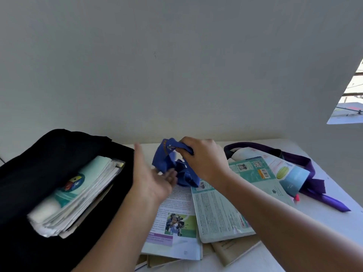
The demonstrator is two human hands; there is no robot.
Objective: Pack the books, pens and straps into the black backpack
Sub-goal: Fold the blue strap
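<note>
The black backpack [39, 154] lies open at the left with a stack of books [78, 193] inside it. Above the table's middle, my right hand [204, 158] grips a bunched blue strap [170, 163] from above. My left hand [151, 177] is under the strap's lower end with its palm up and its fingers touching the cloth. Several books [216, 209] lie spread on the table below my hands. A purple strap [306, 165] lies at the right, partly under a book. No pens can be made out.
The white table [324, 222] runs to the grey wall behind. A small red-pink object [296, 198] pokes out beside the books at the right. Brown notebooks [235, 250] lie under the pile near the front edge.
</note>
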